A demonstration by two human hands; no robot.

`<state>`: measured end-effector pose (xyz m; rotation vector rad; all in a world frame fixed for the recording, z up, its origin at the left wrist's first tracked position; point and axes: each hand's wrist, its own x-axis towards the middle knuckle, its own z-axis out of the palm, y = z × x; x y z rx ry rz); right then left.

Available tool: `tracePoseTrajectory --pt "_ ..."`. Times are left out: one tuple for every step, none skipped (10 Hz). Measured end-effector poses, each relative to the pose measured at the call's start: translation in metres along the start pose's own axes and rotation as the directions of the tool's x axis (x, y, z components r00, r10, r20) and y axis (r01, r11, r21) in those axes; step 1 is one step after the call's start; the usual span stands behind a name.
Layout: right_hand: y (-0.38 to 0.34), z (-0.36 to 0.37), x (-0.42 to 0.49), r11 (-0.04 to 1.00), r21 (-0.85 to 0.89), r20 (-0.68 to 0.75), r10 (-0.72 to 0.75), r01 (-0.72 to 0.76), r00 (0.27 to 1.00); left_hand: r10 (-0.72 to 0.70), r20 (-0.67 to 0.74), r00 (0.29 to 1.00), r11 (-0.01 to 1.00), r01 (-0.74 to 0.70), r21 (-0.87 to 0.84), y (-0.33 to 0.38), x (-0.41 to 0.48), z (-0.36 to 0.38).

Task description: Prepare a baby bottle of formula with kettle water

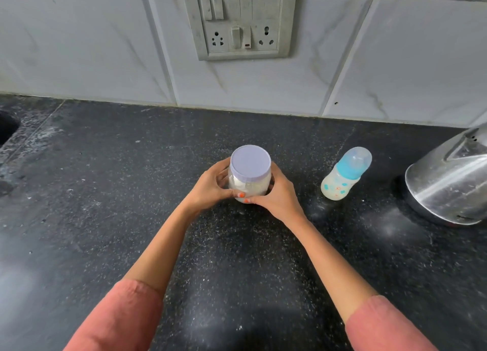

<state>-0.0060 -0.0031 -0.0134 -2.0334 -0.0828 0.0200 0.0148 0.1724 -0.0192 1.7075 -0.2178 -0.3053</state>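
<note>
A clear jar of white formula powder [249, 180] with a pale lilac lid stands on the black speckled counter [131, 192] in the middle. My left hand [210, 187] grips its left side and my right hand [279, 192] grips its right side, with the thumbs meeting at the front. The lid is on the jar. To the right stands a baby bottle [342, 178] with a blue collar and a clear cap, holding whitish liquid. A steel kettle [448, 182] sits at the right edge, partly cut off.
A tiled wall with a switch and socket panel [239, 21] runs along the back. A dark sink edge [6, 129] shows at the far left. Bare counter lies in front of the jar and to its left.
</note>
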Motion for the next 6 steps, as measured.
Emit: tracePoseTrajectory --pt "0.004 0.000 0.003 1.000 0.017 0.010 0.008 -0.008 1.000 0.001 0.001 1.000 1.000 -0.001 0.007 -0.003 0.005 0.000" --pt "0.005 0.000 0.005 1.000 0.006 0.020 0.004 -0.004 1.000 0.010 0.025 1.000 1.000 -0.010 0.016 -0.003 0.006 -0.001" --pt "0.002 -0.001 0.002 1.000 -0.029 0.046 -0.003 0.004 0.999 0.042 0.062 0.997 0.998 -0.044 0.035 0.000 0.001 0.000" --pt "0.003 -0.004 0.001 0.998 -0.065 0.057 0.010 -0.006 0.998 0.039 0.076 0.996 0.999 -0.042 0.033 -0.002 -0.003 0.003" --pt "-0.005 -0.009 -0.009 0.995 -0.099 0.009 0.024 -0.023 1.000 0.027 -0.018 0.999 0.999 -0.026 0.034 0.006 -0.012 0.003" --pt "-0.017 -0.014 -0.019 0.985 -0.170 -0.105 -0.013 -0.005 0.994 0.108 -0.159 0.981 0.980 -0.077 0.185 0.019 -0.019 0.010"
